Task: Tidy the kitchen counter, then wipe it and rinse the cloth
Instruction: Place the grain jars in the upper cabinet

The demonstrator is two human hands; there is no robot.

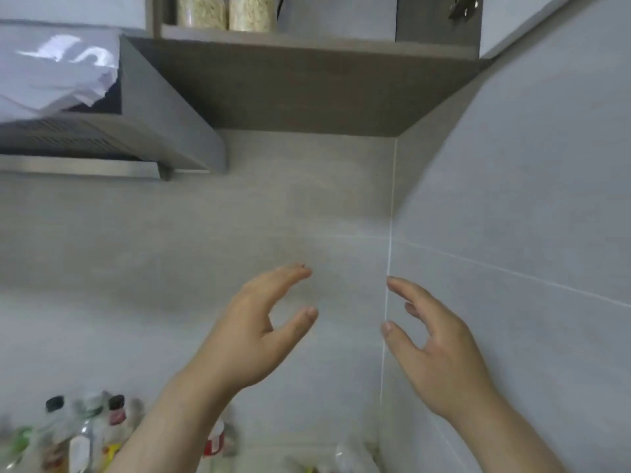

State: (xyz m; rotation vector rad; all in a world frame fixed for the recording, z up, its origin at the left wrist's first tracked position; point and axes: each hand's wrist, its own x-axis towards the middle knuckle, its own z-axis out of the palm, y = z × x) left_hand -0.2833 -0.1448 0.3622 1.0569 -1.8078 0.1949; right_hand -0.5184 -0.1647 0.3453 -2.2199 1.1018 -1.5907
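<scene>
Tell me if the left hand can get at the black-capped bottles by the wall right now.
Probably yes: the left hand is open and empty, and the black-capped bottles stand uncovered below and left of it, with nothing between.

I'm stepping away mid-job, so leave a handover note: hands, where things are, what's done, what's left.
Left hand and right hand: both raised before the tiled wall corner, fingers loosely spread, holding nothing.
Things: bottles crowd the lower left; two jars sit on the shelf above. No cloth in view; the counter is hardly seen.
Done: cannot tell from here.
Left: likely tidying the bottles, wiping, rinsing the cloth.
</scene>
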